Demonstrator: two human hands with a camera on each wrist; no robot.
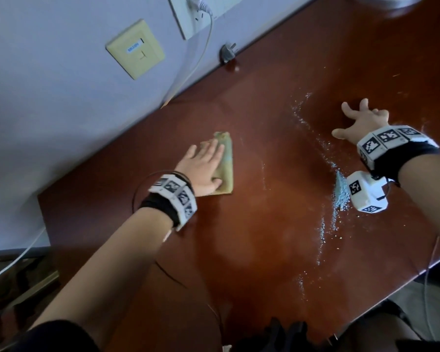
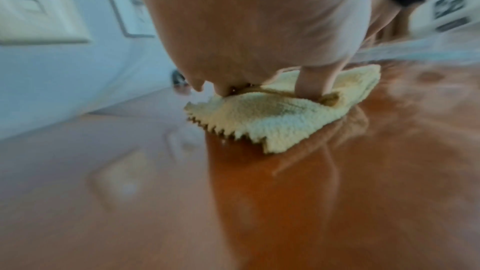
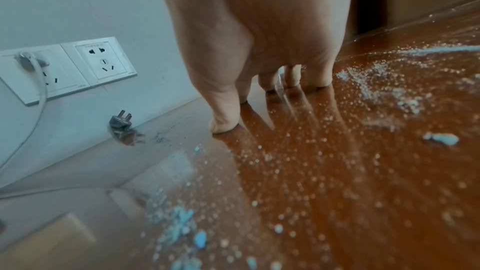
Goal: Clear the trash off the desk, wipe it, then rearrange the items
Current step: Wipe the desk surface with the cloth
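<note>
Dim, bluish daylight glares off the glossy desk (image 1: pixel 277 250); the left wrist view is motion-blurred, edges warped.

Each bare forearm wore a black wristband (image 1: pixel 160 207) ringed with white blocks bearing black square markers; a white camera pod (image 1: pixel 363 191) hung under the right.

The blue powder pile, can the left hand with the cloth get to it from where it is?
Probably yes: bare desk lies between the cloth under the left hand and the blue powder pile; only the right hand's wrist camera sits beside it.
</note>
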